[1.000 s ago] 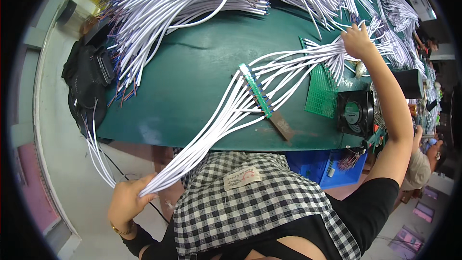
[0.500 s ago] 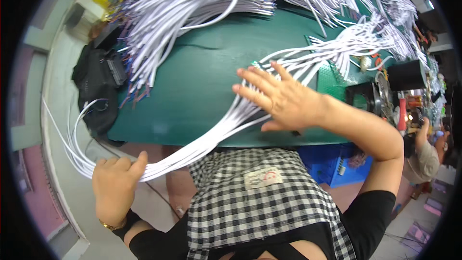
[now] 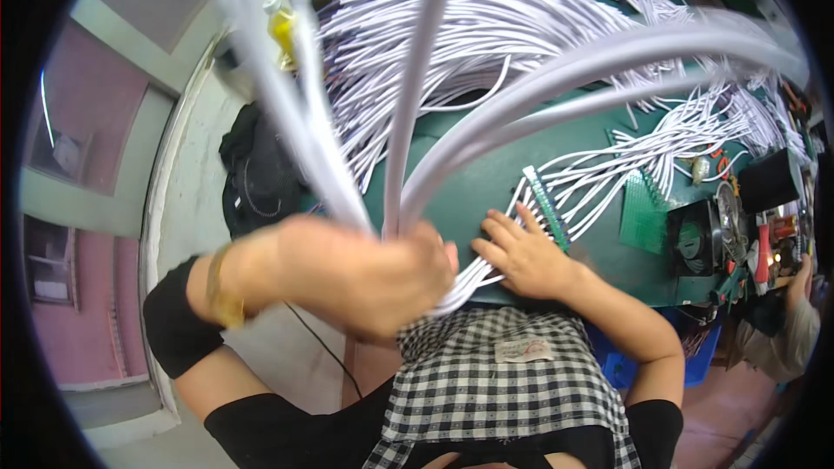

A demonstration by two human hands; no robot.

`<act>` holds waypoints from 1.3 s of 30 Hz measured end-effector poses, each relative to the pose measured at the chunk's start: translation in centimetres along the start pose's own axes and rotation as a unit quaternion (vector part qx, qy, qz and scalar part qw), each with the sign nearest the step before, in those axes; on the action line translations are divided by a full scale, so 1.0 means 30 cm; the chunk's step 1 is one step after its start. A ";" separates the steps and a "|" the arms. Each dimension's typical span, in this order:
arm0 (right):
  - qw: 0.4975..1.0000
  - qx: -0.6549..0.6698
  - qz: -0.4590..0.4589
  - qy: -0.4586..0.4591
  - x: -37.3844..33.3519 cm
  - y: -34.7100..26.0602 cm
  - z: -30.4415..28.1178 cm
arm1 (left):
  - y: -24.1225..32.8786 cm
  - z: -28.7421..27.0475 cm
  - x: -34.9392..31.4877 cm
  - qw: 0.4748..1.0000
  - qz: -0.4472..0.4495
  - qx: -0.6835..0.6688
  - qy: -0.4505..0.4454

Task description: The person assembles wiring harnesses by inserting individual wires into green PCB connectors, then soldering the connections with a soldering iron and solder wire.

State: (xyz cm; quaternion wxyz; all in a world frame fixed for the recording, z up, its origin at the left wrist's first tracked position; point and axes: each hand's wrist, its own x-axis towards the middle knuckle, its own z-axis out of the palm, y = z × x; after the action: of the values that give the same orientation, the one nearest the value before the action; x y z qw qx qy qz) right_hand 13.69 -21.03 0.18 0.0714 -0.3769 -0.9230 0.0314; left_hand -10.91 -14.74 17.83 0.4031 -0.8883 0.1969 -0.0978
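My left hand [image 3: 356,274] is raised toward the camera, blurred, its fingers wrapped round a bundle of white cables [image 3: 512,104]. Their loose ends fan upward and to the right across the view. From under that fist the bundle runs low along the table's front edge to my right hand [image 3: 532,254]. That hand lies on the cables with its fingers stretched out. Just beyond its fingertips is a narrow green circuit board strip [image 3: 546,207], with white cables on both sides of it. How the cables join the strip is too small to tell.
A large heap of white cables [image 3: 495,22] covers the back of the green table [image 3: 460,148]. To the right are a green perforated board [image 3: 643,213], a black fan-like device [image 3: 692,243] and a red-handled tool [image 3: 762,256]. A black bag [image 3: 261,169] sits at left. Another person's sleeve [image 3: 786,343] shows far right.
My left hand has swung up and rightward from low left, lifting the cable ends into the air. My right hand stays on the bundle beside the board strip. The whole view has shifted.
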 end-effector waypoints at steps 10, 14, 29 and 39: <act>0.995 -0.006 0.041 0.087 0.022 -0.034 0.042 | -0.056 0.482 -0.234 0.902 -0.186 -0.314 -0.232; 0.992 -0.056 -0.001 0.115 0.035 0.000 0.062 | -0.011 0.362 -0.089 0.834 -0.357 -0.285 -0.309; 0.975 0.030 0.052 0.214 0.026 -0.077 0.113 | 0.233 0.610 0.285 0.454 -0.569 -0.684 -0.053; 0.971 0.121 0.025 0.204 -0.013 -0.120 0.076 | 0.304 0.574 0.283 0.312 -0.622 -0.718 -0.015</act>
State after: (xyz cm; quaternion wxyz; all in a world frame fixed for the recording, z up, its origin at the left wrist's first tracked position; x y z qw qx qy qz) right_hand 11.13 -23.90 -1.70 0.3026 -0.3872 -0.8683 0.0674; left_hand 0.01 -12.17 -0.23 -0.5696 -0.6906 -0.4271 -0.1272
